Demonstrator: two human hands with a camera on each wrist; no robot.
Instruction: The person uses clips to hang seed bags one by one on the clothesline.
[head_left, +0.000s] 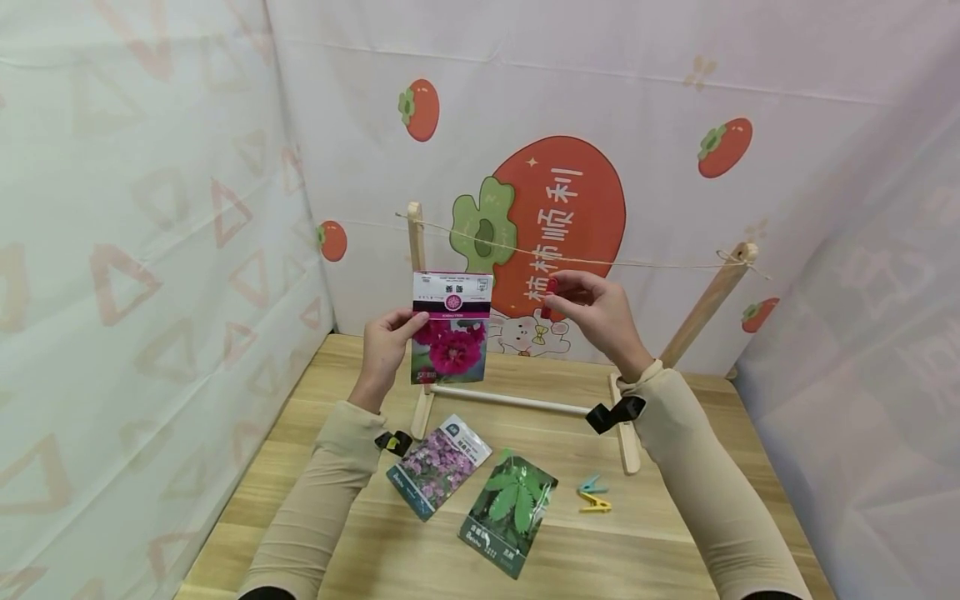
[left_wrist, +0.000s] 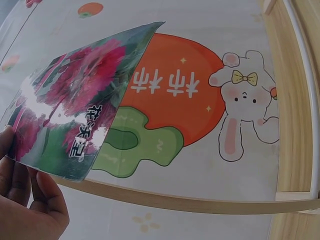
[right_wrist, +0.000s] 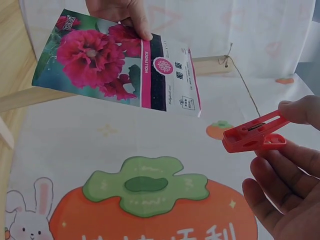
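Observation:
My left hand (head_left: 388, 348) pinches the left edge of a hollyhock seed packet (head_left: 452, 342), which hangs in the air with its lettering upside down. Between thumb and fingers my right hand (head_left: 596, 315) holds a red clothespin (right_wrist: 255, 134) by its handles. A thin string (head_left: 637, 264) runs between two wooden posts, close to both hands; the packet is just below it and does not appear to touch it. In the left wrist view the packet (left_wrist: 75, 95) is tilted and glossy.
On the wooden table (head_left: 337, 533) lie a purple-flower seed packet (head_left: 438, 467) and a green-leaf seed packet (head_left: 510, 510). A blue clothespin (head_left: 592, 485) and a yellow clothespin (head_left: 595, 502) are to their right. The rack's right post (head_left: 708, 304) leans outward; a white rod (head_left: 517, 400) joins its feet.

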